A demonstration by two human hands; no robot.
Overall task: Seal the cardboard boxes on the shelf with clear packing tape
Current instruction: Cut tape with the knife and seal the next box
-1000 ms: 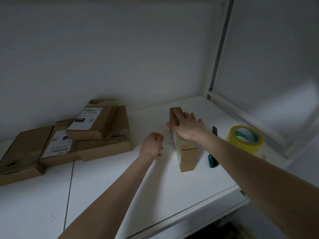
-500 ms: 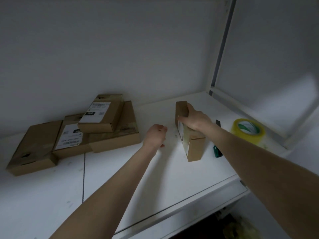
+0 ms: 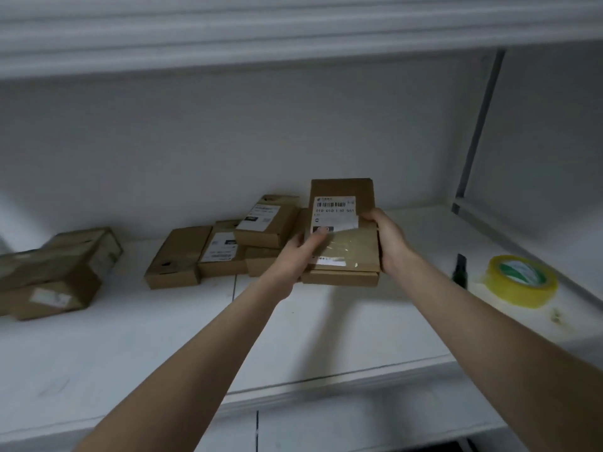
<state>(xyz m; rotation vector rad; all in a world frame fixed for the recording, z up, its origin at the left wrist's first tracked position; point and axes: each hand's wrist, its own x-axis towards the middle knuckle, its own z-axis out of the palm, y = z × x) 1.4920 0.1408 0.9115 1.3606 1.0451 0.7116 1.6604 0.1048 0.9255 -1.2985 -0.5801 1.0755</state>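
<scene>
Labelled cardboard box (image 3: 346, 249): held above white shelf (image 3: 326, 337), label up. Left hand (image 3: 295, 257): gripping left edge, thumb on top. Right hand (image 3: 388, 239): gripping right edge. Tape roll (image 3: 518, 280): flat on shelf, far right, beside dark tool (image 3: 459, 270), possibly a cutter. Other boxes (image 3: 222, 249): stacked rear left.

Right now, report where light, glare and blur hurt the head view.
Head view: dim overall; clear tape glints on the flat brown cardboard box, gripped by the left hand and right hand; its shadow falls on the white shelf; the brown cardboard boxes at far left are blurred.
</scene>
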